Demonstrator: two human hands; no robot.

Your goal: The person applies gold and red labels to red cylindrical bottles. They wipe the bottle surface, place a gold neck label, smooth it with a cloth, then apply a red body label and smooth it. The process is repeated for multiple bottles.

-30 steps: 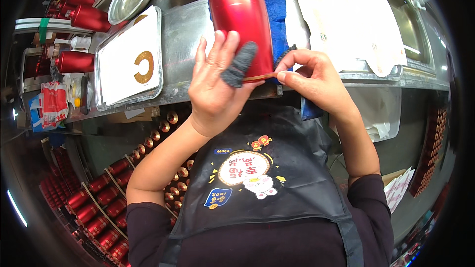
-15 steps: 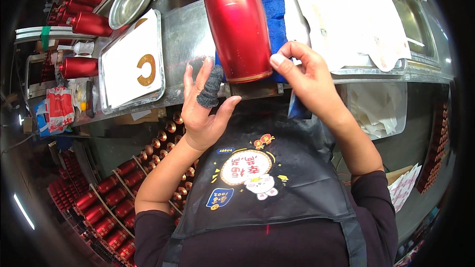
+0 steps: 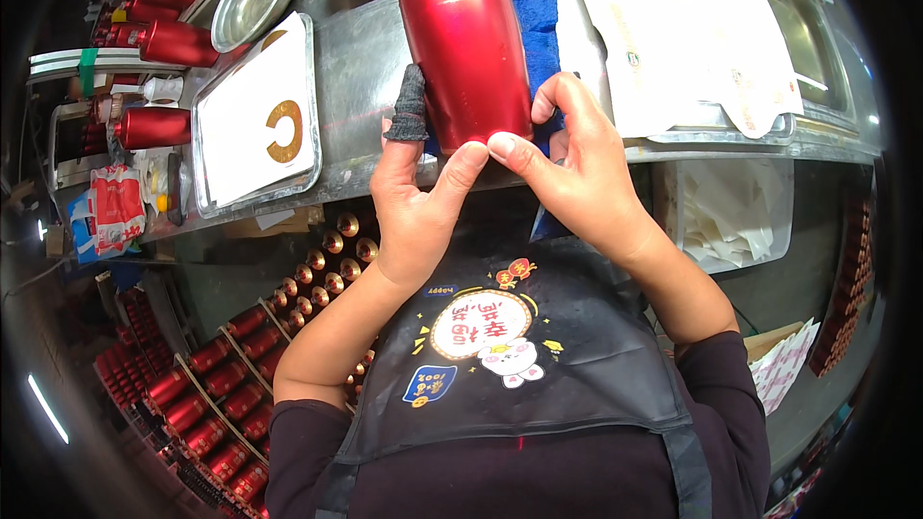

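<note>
Head view: red bottle lying on the blue cloth, long axis pointing away from the person.
Left hand and right hand, equally near, meet it at the cloth's near edge, thumbs at its rim, forefingers spread alongside; whether they grip, I cannot tell.

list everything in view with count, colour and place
large bottle: one, red, top centre
cloth: one, blue, bottle's right
bench: one, silver, across the top
tray: one, clear, bench left
gold pieces: two, gold, on the tray's white sheet
bowl: one, silver, upper left
large sheets: uncounted, white, bench right
other bottles: many, red, left side
bin: one, clear, below bench right
packet: one, red and white, far left
apron: one, black, printed, lower centre
finger cover: one, dark grey, left finger
left hand: one, touching bottle's left
right hand: one, touching bottle's right
</note>
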